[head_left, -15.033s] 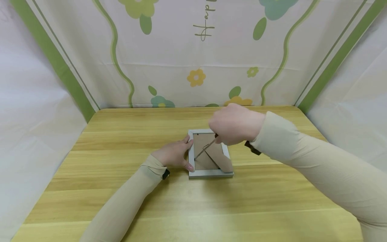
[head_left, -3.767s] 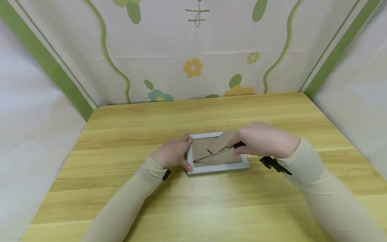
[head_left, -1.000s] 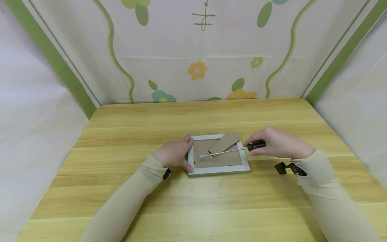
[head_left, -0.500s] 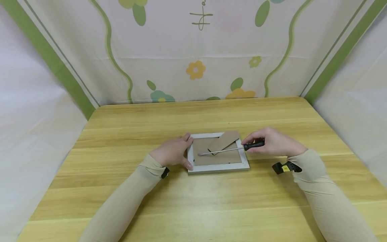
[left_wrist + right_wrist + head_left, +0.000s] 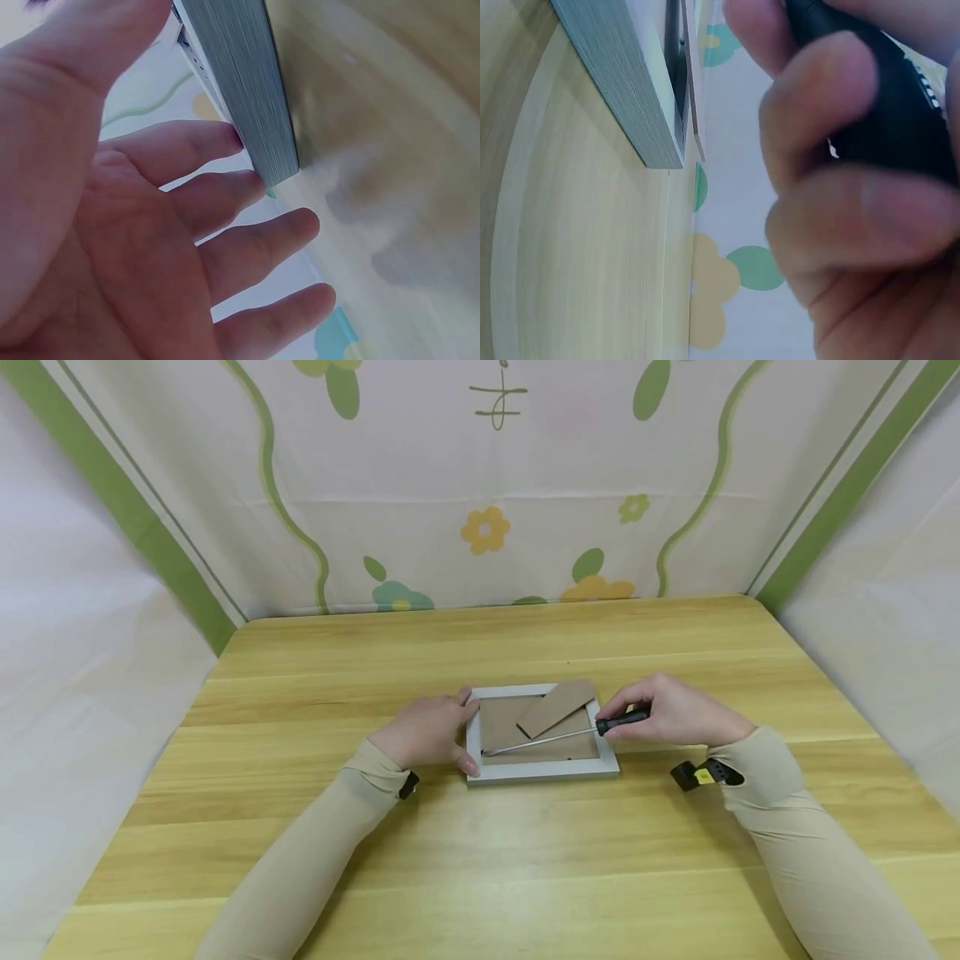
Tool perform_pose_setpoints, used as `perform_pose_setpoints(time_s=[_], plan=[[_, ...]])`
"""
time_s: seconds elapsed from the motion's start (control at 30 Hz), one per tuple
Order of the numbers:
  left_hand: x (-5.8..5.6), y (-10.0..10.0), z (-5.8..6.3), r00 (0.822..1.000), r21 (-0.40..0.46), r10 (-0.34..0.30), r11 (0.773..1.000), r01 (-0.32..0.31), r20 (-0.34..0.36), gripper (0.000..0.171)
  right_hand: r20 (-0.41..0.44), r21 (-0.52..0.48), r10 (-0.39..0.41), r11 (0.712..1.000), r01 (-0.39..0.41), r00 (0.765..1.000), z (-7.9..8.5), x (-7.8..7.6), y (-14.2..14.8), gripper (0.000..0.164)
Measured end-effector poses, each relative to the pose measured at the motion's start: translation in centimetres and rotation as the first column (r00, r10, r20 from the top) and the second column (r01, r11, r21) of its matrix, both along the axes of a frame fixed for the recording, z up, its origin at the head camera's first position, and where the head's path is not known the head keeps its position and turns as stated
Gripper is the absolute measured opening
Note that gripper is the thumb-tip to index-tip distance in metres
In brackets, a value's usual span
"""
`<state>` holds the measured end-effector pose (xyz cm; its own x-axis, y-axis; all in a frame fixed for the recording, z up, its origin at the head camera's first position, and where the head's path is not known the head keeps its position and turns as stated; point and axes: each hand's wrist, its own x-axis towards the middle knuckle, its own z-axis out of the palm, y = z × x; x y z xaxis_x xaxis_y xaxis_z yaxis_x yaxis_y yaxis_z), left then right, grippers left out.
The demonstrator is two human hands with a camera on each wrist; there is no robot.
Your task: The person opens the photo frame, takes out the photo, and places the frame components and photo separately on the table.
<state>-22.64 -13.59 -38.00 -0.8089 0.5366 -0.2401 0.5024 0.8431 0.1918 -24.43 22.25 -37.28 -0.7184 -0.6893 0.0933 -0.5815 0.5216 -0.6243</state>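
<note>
A silver-white picture frame (image 5: 551, 771) lies face down on the table, its brown backing board (image 5: 498, 720) up. The stand flap (image 5: 557, 708) is tilted out toward the far right corner. My left hand (image 5: 429, 735) rests at the frame's left side, thumb and forefinger against the rim. In the left wrist view its fingers (image 5: 259, 251) are spread and fairly straight, two tips at the frame's edge. My right hand (image 5: 671, 714) grips the black handle of a screwdriver (image 5: 543, 741). The shaft crosses low over the backing, its tip right at a small dark tab by the left inner edge.
The wooden table (image 5: 480, 868) runs out around the frame on all sides. Behind it hangs a white curtain (image 5: 420, 468) with flowers. Another small dark tab (image 5: 569, 758) sits on the near inner edge. A black band (image 5: 708, 774) is on my right wrist.
Since the earliest frame, the picture frame has been turned a quarter, its flap now at the far right. Over the last second the screwdriver's tip has moved left and toward me, to the inner edge.
</note>
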Motion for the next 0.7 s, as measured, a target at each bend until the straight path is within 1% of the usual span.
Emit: perform_pose_setpoints(time_s=[0.2, 0.4, 0.7], plan=[[0.0, 0.0, 0.0, 1.000, 0.021, -0.007, 1.000, 0.006, 0.009, 0.108, -0.024, 0.004, 0.000, 1.000, 0.000, 1.000, 0.0, 0.1, -0.2, 0.018], [-0.1, 0.0, -0.1, 1.000, 0.020, -0.010, 1.000, 0.010, 0.010, 0.108, -0.031, 0.003, 0.008, 1.000, -0.008, 0.999, 0.6, 0.4, -0.4, 0.019], [-0.1, 0.0, -0.1, 1.000, 0.020, -0.025, 0.999, 0.024, 0.003, 0.108, -0.133, 0.015, 0.049, 0.999, -0.047, 0.990, 1.8, 1.5, -1.1, 0.016]])
